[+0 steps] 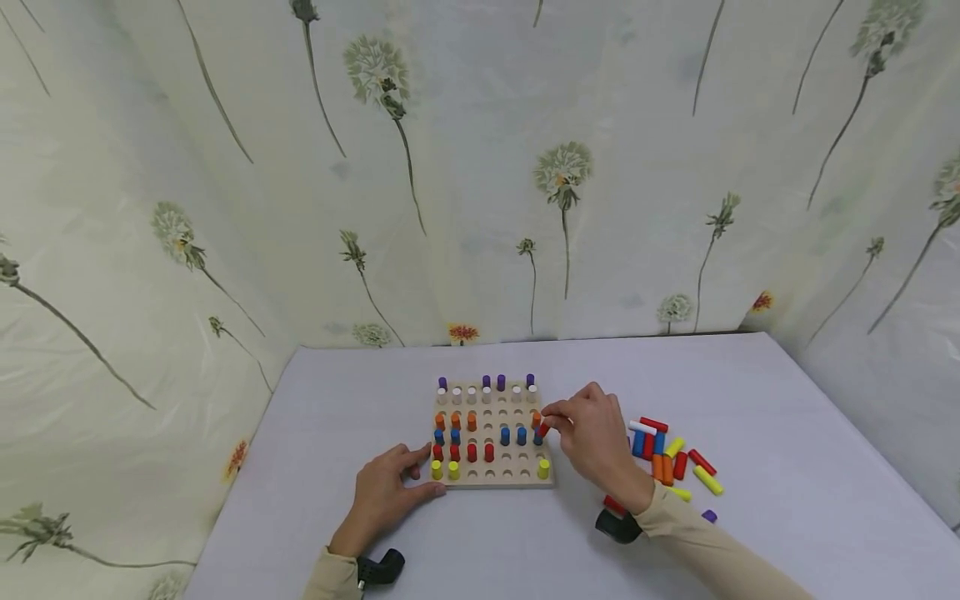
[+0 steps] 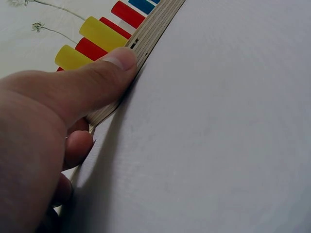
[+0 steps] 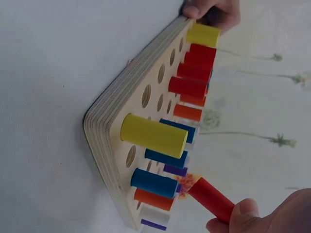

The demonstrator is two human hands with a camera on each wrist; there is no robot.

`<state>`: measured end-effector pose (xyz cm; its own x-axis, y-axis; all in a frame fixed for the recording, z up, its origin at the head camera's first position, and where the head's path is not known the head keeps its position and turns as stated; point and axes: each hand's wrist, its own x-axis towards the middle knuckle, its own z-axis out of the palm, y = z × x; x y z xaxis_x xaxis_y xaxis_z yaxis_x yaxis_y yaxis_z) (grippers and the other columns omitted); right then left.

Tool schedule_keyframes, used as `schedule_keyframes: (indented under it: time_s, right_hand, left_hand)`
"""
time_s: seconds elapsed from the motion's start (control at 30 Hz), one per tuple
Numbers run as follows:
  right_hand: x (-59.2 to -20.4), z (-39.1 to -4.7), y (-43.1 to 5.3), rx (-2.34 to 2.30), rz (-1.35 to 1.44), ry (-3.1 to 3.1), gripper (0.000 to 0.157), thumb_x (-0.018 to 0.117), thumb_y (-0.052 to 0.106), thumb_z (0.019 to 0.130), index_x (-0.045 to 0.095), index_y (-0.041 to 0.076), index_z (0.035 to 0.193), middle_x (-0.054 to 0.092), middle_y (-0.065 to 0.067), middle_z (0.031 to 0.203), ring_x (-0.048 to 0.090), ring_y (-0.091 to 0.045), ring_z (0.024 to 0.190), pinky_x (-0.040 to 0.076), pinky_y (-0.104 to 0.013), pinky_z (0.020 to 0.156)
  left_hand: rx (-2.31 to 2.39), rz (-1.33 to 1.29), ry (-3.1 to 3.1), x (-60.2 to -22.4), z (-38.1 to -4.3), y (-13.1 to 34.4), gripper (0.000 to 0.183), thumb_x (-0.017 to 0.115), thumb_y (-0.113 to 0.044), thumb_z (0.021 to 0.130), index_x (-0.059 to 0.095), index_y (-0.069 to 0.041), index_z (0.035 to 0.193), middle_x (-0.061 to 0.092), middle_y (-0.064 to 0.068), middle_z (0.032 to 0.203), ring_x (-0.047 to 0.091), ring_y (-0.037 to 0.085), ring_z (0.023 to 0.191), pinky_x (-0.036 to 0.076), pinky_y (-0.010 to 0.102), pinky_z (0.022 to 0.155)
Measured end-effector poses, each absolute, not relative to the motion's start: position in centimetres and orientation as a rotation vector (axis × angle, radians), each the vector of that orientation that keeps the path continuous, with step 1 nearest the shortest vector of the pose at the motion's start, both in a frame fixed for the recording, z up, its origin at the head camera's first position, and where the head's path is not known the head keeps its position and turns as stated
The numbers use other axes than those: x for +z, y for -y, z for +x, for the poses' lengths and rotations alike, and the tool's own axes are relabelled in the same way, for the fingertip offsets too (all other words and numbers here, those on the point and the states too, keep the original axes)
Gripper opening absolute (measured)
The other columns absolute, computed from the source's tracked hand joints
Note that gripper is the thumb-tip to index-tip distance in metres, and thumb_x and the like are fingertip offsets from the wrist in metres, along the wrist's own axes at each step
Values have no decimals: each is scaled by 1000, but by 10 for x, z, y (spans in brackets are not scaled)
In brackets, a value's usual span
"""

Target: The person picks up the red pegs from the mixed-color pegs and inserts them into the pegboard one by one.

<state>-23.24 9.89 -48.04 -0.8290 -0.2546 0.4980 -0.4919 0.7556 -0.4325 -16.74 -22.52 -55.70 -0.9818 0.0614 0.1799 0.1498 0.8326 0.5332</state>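
Observation:
A wooden pegboard (image 1: 491, 486) stands on the white table, with rows of purple, white, orange, blue, red and yellow pegs upright in its holes. My left hand (image 1: 384, 483) holds its near left corner, the thumb against the front edge and other fingers along the left side. Between right thumb and fingertips, my right hand (image 1: 600, 437) pinches a red peg (image 3: 213, 200), tilted and held above the board's right side. In the right wrist view, that peg is apart from the holes, near a blue peg (image 3: 154, 183). A yellow peg (image 3: 153, 136) fills the near right corner hole.
Loose pegs (image 1: 667, 469) of several colours lie piled right of the board, partly behind my right forearm. One red peg (image 1: 615, 505) lies by that wrist, and a purple one (image 1: 709, 516) nearer the front. Dandelion-patterned cloth (image 1: 465, 208) surrounds the table.

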Motion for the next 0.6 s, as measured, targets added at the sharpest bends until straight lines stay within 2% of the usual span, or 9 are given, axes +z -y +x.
schedule_keyframes:
  time_s: [0.1,0.37,0.6]
  right_hand:
    - [-481,-231,-97,793,587,2522,11,90,7,83,86,9,92,61,5,65,45,-16,82,32,-37,74]
    - [-486,-229,-90,837,686,2477,10,92,7,81,86,9,89,67,3,67,44,-15,82,32,-35,73]
    - [-499,-226,-79,834,765,2452,14,96,9,75,87,11,85,69,4,66,41,-14,78,29,-33,71]
  left_hand:
    - [-843,-166,2859,-557,-167,225,69,93,-50,77,75,-18,135,50,-14,79,37,3,68,27,22,63]
    - [-849,-157,2857,-556,-168,224,69,93,-51,76,75,-19,135,50,-15,79,37,3,67,27,23,62]
    - [-866,-150,2866,-556,-168,225,70,93,-52,76,75,-20,136,50,-15,79,37,4,67,27,23,62]
